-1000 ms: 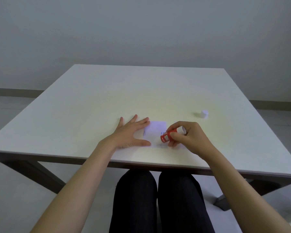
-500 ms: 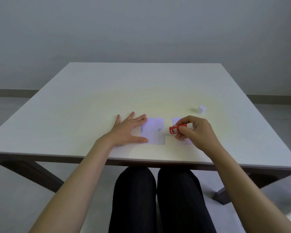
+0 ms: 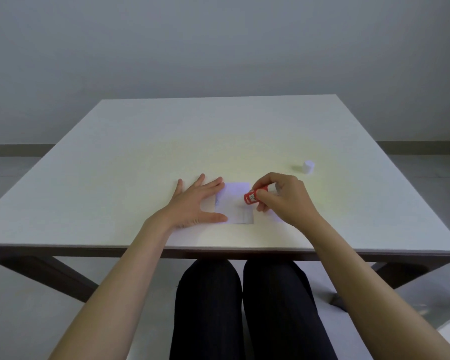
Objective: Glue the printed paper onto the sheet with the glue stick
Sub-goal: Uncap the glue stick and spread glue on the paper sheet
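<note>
A small white paper (image 3: 233, 202) lies flat near the table's front edge, with faint print at its left side. My left hand (image 3: 195, 203) is spread flat beside it, fingertips and thumb resting on its left edge. My right hand (image 3: 283, 198) grips a red glue stick (image 3: 255, 196), held nearly level with its red end over the paper's right edge. A second pale paper lies mostly hidden under my right hand. The glue stick's white cap (image 3: 308, 167) stands apart on the table to the right.
The white table (image 3: 140, 157) carries only these things. Its front edge runs just below my wrists, and my legs in dark trousers (image 3: 242, 307) show under it. A grey wall stands behind.
My right hand has slid the glue stick across the paper: right and away half a second ago, now back left over the paper's right edge. My left hand stays pressed in place.
</note>
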### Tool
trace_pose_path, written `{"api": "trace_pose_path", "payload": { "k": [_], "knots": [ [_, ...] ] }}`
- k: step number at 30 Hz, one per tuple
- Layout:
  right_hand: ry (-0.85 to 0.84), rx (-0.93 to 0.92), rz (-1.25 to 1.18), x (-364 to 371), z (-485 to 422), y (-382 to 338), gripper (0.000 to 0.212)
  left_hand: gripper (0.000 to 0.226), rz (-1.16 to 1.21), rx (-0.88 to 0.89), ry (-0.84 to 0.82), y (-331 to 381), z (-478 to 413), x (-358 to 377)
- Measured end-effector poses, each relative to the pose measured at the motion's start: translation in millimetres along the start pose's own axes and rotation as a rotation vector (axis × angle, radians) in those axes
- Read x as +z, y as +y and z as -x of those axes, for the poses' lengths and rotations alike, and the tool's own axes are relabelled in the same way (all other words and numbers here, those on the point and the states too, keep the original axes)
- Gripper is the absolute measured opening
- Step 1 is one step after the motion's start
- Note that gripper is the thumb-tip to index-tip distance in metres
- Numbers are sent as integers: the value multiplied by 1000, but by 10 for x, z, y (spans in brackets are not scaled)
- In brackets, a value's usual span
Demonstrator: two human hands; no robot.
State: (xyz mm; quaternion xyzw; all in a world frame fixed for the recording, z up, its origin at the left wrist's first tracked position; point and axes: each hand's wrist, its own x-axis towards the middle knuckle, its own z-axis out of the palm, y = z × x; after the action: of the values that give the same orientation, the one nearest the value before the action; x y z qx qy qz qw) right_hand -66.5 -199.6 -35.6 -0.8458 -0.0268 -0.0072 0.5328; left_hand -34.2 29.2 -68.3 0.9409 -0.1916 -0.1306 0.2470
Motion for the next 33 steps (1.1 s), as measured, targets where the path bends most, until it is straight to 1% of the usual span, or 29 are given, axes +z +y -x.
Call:
{"api": "trace_pose_path", "payload": {
  "k": [1,2,6,8,10,13,15,16,18,20,21,22,24,26,28,29,31,33],
  "knots": [
    [-45,-4,-7,5,-9,-11,9,88,-5,2,2,-3,-3,0],
    [-49,1,-19,10,-37,-17,10,88,-5,3,3,-6,-5,0],
    [147,59,-62,33,-184,0,10,86,4,4,-4,-13,-5,6],
    [169,21,19,86,-173,13,8,87,5,5,0,-15,-4,5],
    [112,-35,84,174,-77,8,9,90,0,8,5,-16,-3,7],
    [-19,-95,72,308,75,-30,10,97,9,11,0,-18,-5,17],
    [-58,-107,61,309,82,-48,9,98,2,8,-5,-18,-10,18],
    [-52,-95,36,295,65,-53,8,98,-8,6,-3,-17,-11,17],
    [30,-50,17,257,4,-40,9,96,-22,3,4,-12,-7,13],
    [133,-44,84,235,-4,-19,14,96,-21,5,6,-4,2,9],
    [153,-59,110,241,29,-18,15,96,-19,9,7,-1,9,10],
    [139,-82,121,252,78,-15,13,97,-15,12,9,0,14,10],
    [45,-124,135,267,204,11,10,99,-8,10,12,7,18,10],
    [-22,-113,113,234,300,28,12,100,-14,1,11,18,19,9],
    [14,-51,3,168,332,24,12,99,-30,-3,14,30,24,7],
    [55,-17,-93,130,338,20,13,99,-41,-1,15,37,29,8],
    [115,80,-427,57,335,10,14,96,-27,-4,8,49,37,7],
    [103,202,-848,3,348,-11,15,90,91,-22,-6,59,60,-29]
  ]
}}
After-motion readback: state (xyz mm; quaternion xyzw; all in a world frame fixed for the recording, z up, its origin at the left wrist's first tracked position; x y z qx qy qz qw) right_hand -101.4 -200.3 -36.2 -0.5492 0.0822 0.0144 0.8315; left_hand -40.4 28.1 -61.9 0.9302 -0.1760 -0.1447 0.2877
